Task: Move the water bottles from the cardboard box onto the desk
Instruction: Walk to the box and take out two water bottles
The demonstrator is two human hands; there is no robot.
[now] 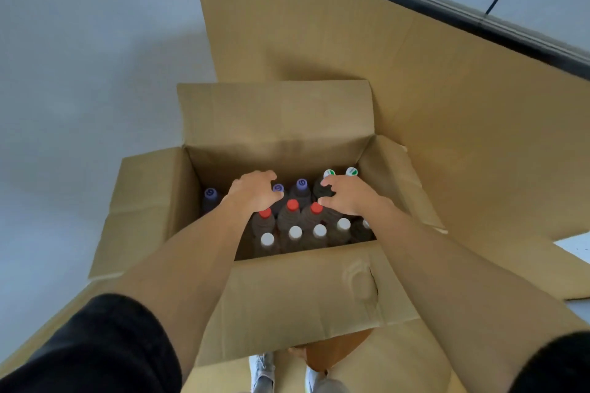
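An open cardboard box [297, 293] holds several upright water bottles with purple [301, 184], red [292, 205], white [295, 232] and green-and-white [351, 171] caps. Both of my bare hands reach down into it. My left hand [253, 193] curls its fingers and thumb around a purple-capped bottle [278, 187] in the back row. My right hand [349, 196] wraps finger and thumb around the dark neck of a bottle with a green-and-white cap [329, 173]. All bottles stand inside the box.
The box's flaps are folded outward at left [143, 210], back [274, 112] and right [399, 182]. A large flat cardboard sheet [415, 89] lies behind and under it. A dark edge [479, 19] crosses the upper right. My shoes [261, 370] show below.
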